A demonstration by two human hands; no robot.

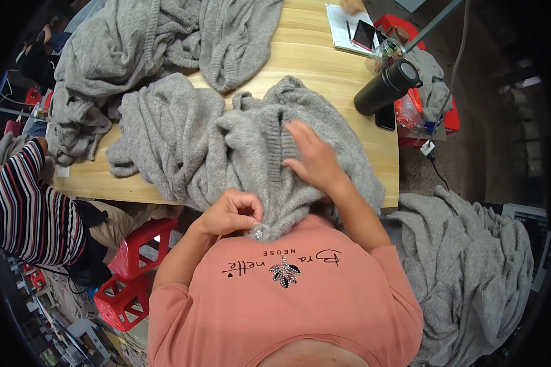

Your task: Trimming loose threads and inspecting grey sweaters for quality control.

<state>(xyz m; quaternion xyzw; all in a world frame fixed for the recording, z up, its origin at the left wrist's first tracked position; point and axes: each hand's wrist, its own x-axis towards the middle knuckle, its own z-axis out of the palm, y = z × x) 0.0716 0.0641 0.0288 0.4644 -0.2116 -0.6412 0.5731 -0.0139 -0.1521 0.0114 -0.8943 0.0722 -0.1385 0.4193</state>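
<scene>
The bunched grey garment [249, 153] is partly hidden.

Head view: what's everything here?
Table: one, pale wood, centre
Knitted garments: several, grey, across table
Bottle: one, black, table's right
Jar: one, clear, beside bottle
Papers: uncounted, white, top right
Phones: two, dark, on papers and beside bottle
Stools: at least two, red, left
Striped-top person: one, left
Another person's hand: one, bare, top right
Knit pile: one, grey, lower right
Background clutter: too small to tell
Shirt: one, pink, lower centre
Left hand: one, bare, pinching garment
Right hand: one, bare, on garment
</scene>
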